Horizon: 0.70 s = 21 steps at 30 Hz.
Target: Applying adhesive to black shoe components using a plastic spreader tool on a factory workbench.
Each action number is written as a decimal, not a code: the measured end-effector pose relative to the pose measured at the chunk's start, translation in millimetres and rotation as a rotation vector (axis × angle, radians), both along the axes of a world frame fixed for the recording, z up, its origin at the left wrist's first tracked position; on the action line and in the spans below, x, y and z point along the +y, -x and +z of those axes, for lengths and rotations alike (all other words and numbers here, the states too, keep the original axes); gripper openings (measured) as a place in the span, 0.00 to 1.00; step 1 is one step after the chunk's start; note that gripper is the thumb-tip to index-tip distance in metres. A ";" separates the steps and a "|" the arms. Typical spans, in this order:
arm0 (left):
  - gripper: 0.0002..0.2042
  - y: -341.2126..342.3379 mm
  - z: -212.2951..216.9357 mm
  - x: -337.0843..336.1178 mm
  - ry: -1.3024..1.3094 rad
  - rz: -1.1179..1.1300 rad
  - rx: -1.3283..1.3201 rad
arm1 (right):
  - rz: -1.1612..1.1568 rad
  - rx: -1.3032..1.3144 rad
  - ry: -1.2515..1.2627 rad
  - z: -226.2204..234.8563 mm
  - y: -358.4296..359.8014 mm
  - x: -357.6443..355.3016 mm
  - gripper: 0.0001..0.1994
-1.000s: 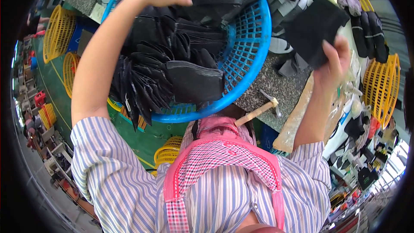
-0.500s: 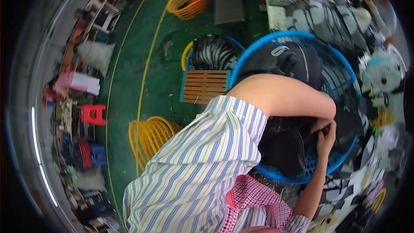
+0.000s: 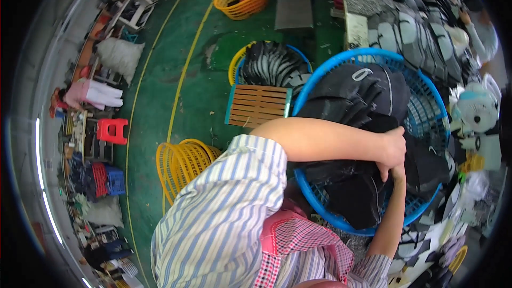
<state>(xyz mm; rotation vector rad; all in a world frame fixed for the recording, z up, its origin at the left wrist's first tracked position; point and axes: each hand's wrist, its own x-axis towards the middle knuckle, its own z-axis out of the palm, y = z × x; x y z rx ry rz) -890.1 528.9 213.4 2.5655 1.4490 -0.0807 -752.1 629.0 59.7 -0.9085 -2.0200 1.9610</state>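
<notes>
A large blue plastic basket (image 3: pixel 305 188) in front of me holds bundles of black fabric pieces (image 3: pixel 341 93), one with a white oval mark and a pale line. My left arm reaches across the basket from the left. My left hand (image 3: pixel 393 148) is closed, its fingers curled down against a black fabric piece (image 3: pixel 383 124) in the pile. Directly below it, my right hand (image 3: pixel 398 172) comes up from the near side and meets the left one. Its fingers are mostly hidden behind the left hand. More black pieces (image 3: pixel 354 200) lie at the basket's near side.
A slatted wooden stool (image 3: pixel 258 105) stands left of the basket, before a smaller basket of dark pieces (image 3: pixel 272 64). Yellow baskets (image 3: pixel 184 168) lie on the green floor. Stacked grey pieces (image 3: pixel 408 37) cover the table at far right, near a fan (image 3: pixel 476 111). Another person (image 3: pixel 482 40) is there.
My left hand has come up over the right one, its elbow lowered and forearm straighter. My right hand is now more covered. The whole view has shifted slightly.
</notes>
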 end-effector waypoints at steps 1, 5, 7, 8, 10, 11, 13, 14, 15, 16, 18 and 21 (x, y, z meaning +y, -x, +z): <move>0.21 2.5 1.0 0.0 -0.038 -0.013 -0.038 | 0.018 0.040 -0.100 8.2 3.1 -2.9 0.38; 0.16 24.0 2.3 -19.7 -0.137 -0.027 -0.079 | 0.112 -0.026 -0.244 35.1 6.6 -16.3 0.46; 0.17 27.7 10.3 -19.1 -0.082 -0.021 -0.007 | 0.060 -0.141 -0.323 23.8 4.8 -12.8 0.48; 0.16 30.2 15.1 -20.1 -0.085 -0.011 -0.085 | 0.087 -0.222 -0.374 27.5 2.4 -11.9 0.43; 0.14 28.2 18.9 -17.7 -0.055 0.001 -0.087 | 0.096 -0.276 -0.293 32.8 1.0 -7.4 0.40; 0.14 29.5 20.3 -19.3 -0.043 0.007 -0.073 | 0.093 -0.284 -0.276 33.2 2.6 -8.1 0.40; 0.14 26.8 19.5 -18.3 -0.039 0.004 -0.075 | 0.103 -0.285 -0.236 34.5 -1.4 -6.0 0.40; 0.14 25.2 18.7 -18.5 -0.034 -0.007 -0.078 | 0.088 -0.260 -0.229 31.2 -3.5 -8.8 0.40; 0.14 23.5 18.3 -17.8 -0.031 -0.016 -0.080 | 0.075 -0.233 -0.224 28.9 -6.4 -10.6 0.41; 0.14 21.3 19.0 -19.3 0.002 -0.017 -0.057 | 0.118 -0.243 -0.196 26.1 -7.7 -10.7 0.45; 0.14 20.7 22.0 -23.7 0.006 -0.012 -0.019 | 0.162 -0.169 -0.180 20.1 -9.9 -10.7 0.48; 0.16 19.4 24.4 -28.9 0.003 -0.023 0.008 | 0.230 -0.108 -0.143 21.1 -12.7 -9.4 0.56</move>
